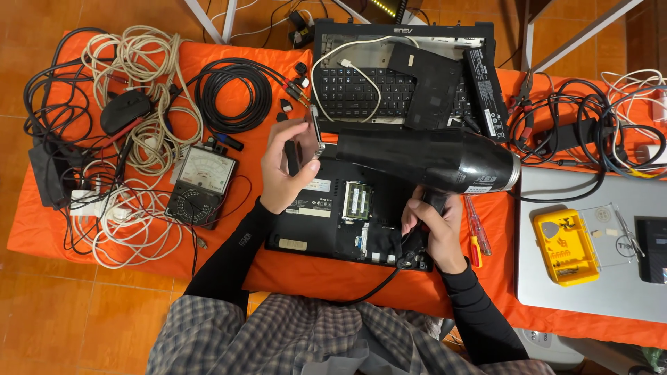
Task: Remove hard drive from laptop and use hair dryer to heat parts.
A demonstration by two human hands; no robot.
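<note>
Black-sleeved arms reach up from a checked shirt over the orange cloth (42, 222), where the right hand (434, 229) wraps tight around the grip of a black hair dryer (431, 158) lying crosswise above an opened black laptop base (333, 215), nozzle aimed left. Left hand (285, 170) pinches a small silver flat part (317, 132) upright just at the nozzle's mouth. Farther off lie an analogue multimeter (203, 182), coiled cables (233, 94), a stripped keyboard chassis (389, 83) and, rightward, a silver laptop (590, 278) bearing a yellow bit case (566, 246).
</note>
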